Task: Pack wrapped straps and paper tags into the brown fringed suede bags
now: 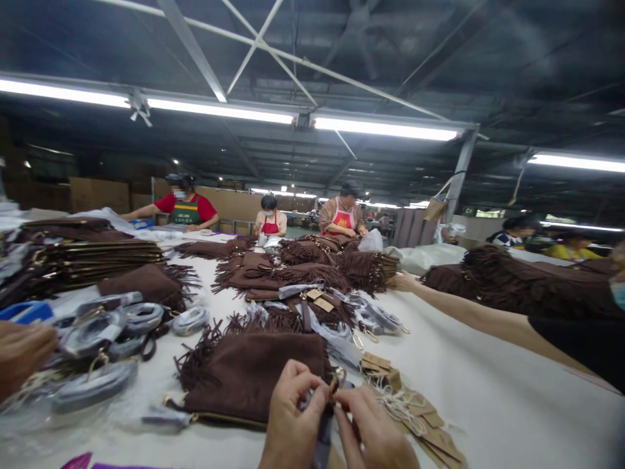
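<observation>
My left hand [293, 417] and my right hand [374, 430] meet at the bottom centre, fingers pinched together on a small metal clasp with a dark strap [325, 436] hanging below it. They work at the right corner of a brown suede fringed bag [249, 374] lying flat on the white table [488, 391]. A pile of tan paper tags with strings [415, 417] lies just right of my right hand.
Coiled grey wrapped straps [102, 332] lie at the left, stacks of brown fringed bags [303, 267] farther back. A co-worker's arm [463, 312] reaches in from the right; another person's hand [22, 355] is at the left edge. Three people work at the far end.
</observation>
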`<state>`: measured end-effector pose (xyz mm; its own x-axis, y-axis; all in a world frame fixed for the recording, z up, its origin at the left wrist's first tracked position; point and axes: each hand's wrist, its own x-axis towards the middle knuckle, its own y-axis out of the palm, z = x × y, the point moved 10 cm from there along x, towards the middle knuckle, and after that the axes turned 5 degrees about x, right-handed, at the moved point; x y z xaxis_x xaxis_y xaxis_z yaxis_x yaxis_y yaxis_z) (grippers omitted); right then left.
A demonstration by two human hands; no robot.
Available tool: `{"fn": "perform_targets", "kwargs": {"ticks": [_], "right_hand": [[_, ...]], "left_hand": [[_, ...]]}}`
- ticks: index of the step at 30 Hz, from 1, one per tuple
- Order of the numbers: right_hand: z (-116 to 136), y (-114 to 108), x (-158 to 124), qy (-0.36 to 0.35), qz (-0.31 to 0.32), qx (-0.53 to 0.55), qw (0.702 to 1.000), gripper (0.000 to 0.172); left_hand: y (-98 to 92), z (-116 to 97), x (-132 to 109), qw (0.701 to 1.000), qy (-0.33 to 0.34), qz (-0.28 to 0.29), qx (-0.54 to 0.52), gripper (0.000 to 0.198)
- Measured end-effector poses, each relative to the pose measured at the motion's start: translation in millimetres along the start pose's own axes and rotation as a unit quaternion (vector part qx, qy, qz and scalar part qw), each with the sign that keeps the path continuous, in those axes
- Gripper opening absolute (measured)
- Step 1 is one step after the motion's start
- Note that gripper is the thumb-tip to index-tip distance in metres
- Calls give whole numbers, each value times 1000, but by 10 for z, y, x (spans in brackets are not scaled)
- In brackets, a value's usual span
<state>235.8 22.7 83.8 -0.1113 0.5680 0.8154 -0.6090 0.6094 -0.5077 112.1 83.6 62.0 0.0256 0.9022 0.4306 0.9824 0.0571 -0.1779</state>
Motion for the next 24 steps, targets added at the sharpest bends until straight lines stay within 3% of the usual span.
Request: {"fn": "perform_targets", "kwargs": {"ticks": [3,6,9,11,12,14,15,18,19,22,24], "right_hand": [[108,-160,48,2,-42,55,998,17],[167,-169,143,23,-30,123,992,14],[133,-48,229,60,30,219,973,20],[74,39,242,92,80,276,953,19],[16,65,232,122,98,308,938,16],[-126,91,183,208,118,392,888,14],[-187,95,150,256,123,434,855,18],[-199,150,79,354,173,513,763,26],[-137,206,62,367,214,523,739,25],[114,470,-18,363,355,514,691,15],[208,668,-38,328,408,471,710,8]], "left_hand": [[-20,-471,59,993,86,54,67,22],[-35,-871,80,975,160,119,96,24],[-103,-968,100,956,186,198,115,23],[-204,-776,95,937,178,251,166,18],[-281,-600,90,923,169,269,214,30],[-473,-153,79,884,149,288,338,54],[-567,69,70,862,143,295,387,54],[-734,560,53,835,132,317,430,15],[-758,646,73,838,129,319,424,5],[-802,714,231,859,115,297,400,21],[-822,680,357,872,108,278,389,27]]}}
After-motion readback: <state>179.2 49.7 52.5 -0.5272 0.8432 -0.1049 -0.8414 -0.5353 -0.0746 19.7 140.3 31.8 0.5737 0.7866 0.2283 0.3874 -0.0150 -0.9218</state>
